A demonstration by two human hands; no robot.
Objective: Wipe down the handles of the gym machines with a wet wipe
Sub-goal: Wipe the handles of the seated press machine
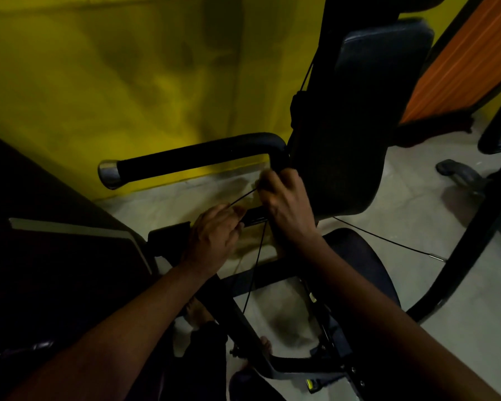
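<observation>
dim feed, some motion blur; right hand is up at the bend of the black handle, where the tube turns down beside the back pad; its fingers are curled round the tube there, so i read it as gripping the handle; there's a pale smear at its fingertips that could be the wipe, but it's too blurred to confirm; the handle runs out to the left from the bend and ends in a chrome cap, well clear of both hands; left hand sits lower and to the left, knuckles up, fingers curled at the end of a short black bar; a thin black cable runs from those fingertips up toward the right hand, and another run drops down between the arms; i cannot tell whether the left hand is pinching the cable, holding the bar, or neither; round black seat is below the right forearm; yellow wall behind, pale floor underneath, orange panel at top right; bare foot visible low between the frame tubes
</observation>
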